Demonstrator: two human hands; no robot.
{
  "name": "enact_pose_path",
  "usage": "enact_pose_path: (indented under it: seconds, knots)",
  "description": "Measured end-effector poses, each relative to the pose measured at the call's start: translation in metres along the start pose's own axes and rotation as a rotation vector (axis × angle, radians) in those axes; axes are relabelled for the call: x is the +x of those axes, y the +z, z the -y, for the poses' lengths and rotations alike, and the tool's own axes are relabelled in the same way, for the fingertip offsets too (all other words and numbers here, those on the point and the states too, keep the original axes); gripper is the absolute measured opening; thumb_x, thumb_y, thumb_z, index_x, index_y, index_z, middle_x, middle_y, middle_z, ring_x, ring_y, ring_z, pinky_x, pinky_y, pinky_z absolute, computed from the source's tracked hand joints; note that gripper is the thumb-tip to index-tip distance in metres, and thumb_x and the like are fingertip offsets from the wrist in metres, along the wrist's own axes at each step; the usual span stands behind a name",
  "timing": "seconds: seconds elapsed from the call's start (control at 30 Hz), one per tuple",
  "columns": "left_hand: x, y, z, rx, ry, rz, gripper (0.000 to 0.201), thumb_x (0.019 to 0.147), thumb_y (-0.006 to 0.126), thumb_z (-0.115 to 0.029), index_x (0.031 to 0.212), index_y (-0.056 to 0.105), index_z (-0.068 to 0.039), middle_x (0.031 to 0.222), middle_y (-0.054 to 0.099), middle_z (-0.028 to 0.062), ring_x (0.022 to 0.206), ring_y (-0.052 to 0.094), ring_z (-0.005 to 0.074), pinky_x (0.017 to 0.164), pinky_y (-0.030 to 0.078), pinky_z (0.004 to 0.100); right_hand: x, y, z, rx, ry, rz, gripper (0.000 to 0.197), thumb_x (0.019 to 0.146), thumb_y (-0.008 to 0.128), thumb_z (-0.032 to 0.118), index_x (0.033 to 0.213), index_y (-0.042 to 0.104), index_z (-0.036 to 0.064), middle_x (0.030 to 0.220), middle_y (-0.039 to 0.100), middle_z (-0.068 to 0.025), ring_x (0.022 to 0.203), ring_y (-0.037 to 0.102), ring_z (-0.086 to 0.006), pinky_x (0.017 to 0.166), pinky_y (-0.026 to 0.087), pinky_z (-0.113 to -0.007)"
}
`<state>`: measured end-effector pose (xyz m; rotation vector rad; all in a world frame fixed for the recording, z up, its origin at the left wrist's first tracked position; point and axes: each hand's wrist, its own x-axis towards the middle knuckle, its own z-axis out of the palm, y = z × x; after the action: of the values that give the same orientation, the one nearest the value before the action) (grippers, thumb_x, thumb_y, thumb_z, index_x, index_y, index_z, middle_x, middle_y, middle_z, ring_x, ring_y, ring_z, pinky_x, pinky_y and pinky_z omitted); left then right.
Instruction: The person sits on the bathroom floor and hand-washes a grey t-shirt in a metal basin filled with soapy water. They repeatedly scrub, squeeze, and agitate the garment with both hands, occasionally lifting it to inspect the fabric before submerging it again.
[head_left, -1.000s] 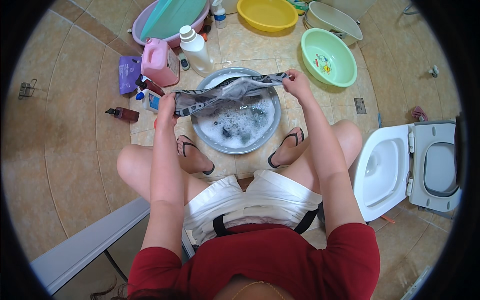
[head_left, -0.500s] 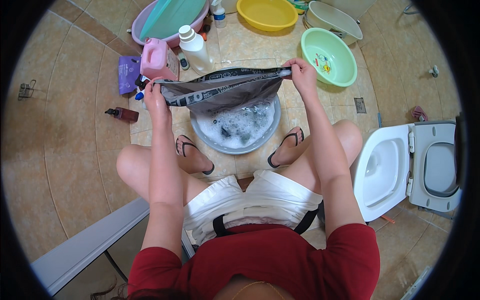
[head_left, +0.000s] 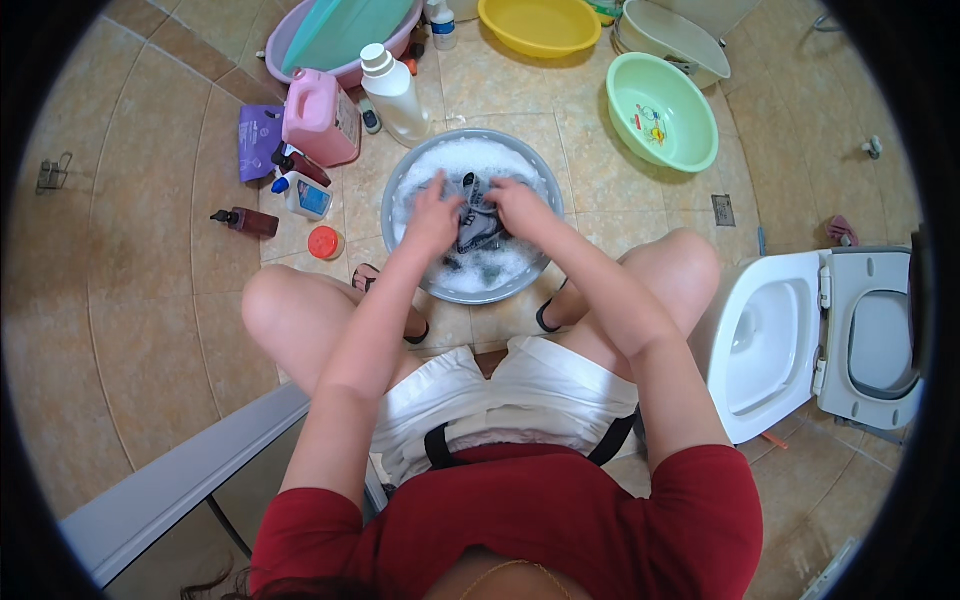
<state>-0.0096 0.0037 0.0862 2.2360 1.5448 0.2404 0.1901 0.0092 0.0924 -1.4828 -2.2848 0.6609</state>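
A grey washbasin (head_left: 550, 250) full of foamy water stands on the floor between my feet. Bunched up in its middle is a grey cloth garment (head_left: 478, 225) with a dark printed band, partly sunk in the suds. My left hand (head_left: 436, 218) is over the garment's left side, its fingers smeared by motion. From the other side my right hand (head_left: 518, 208) reaches to the cloth, fingertips bent toward it and blurred. Whether either hand grips the fabric does not show. Darker cloth lies under the foam near the basin's front.
Left of the basin stand a white bottle (head_left: 393, 98), a pink jug (head_left: 318, 118), a blue-capped bottle (head_left: 303, 196), a brown pump bottle (head_left: 250, 223) and a red-lidded jar (head_left: 325, 242). Behind are a green basin (head_left: 662, 112) and a yellow basin (head_left: 540, 28). A toilet (head_left: 765, 335) is at right.
Both hands came down and inward from holding the garment stretched above the basin. The garment is now bunched in the suds, and the jar and bottles at left show again.
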Motion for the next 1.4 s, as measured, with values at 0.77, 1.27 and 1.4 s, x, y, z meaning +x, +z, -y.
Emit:
enact_pose_path:
  seconds: [0.77, 1.27, 1.4]
  knots:
    - [0.019, -0.060, -0.012, -0.409, -0.186, -0.393, 0.029, 0.087, 0.046, -0.017, 0.104, 0.055, 0.004, 0.094, 0.061, 0.0210, 0.090, 0.059, 0.0345, 0.079, 0.045, 0.0386, 0.020, -0.063, 0.043, 0.133, 0.010, -0.190, 0.014, 0.080, 0.053, 0.007, 0.091, 0.061, 0.0035, 0.087, 0.062, -0.0180, 0.079, 0.060, -0.0346, 0.068, 0.048, -0.039]
    - [0.014, -0.118, -0.017, -0.696, -0.118, -0.595, 0.020, 0.086, 0.051, -0.016, 0.097, 0.061, -0.002, 0.078, 0.063, 0.0116, 0.071, 0.059, 0.0193, 0.068, 0.045, 0.0321, 0.023, -0.089, 0.035, 0.465, 0.086, -0.362, 0.018, 0.082, 0.054, 0.015, 0.092, 0.061, 0.0016, 0.078, 0.063, -0.0162, 0.072, 0.062, -0.0273, 0.067, 0.048, -0.033]
    - [0.012, -0.063, -0.009, -0.173, -0.164, -0.227, 0.021, 0.083, 0.051, -0.012, 0.099, 0.063, -0.005, 0.097, 0.061, 0.0212, 0.088, 0.058, 0.0365, 0.077, 0.047, 0.0417, 0.015, -0.039, 0.017, 0.072, 0.066, -0.024, 0.017, 0.080, 0.054, 0.013, 0.094, 0.060, 0.0043, 0.104, 0.059, -0.0177, 0.091, 0.057, -0.0337, 0.076, 0.047, -0.041]
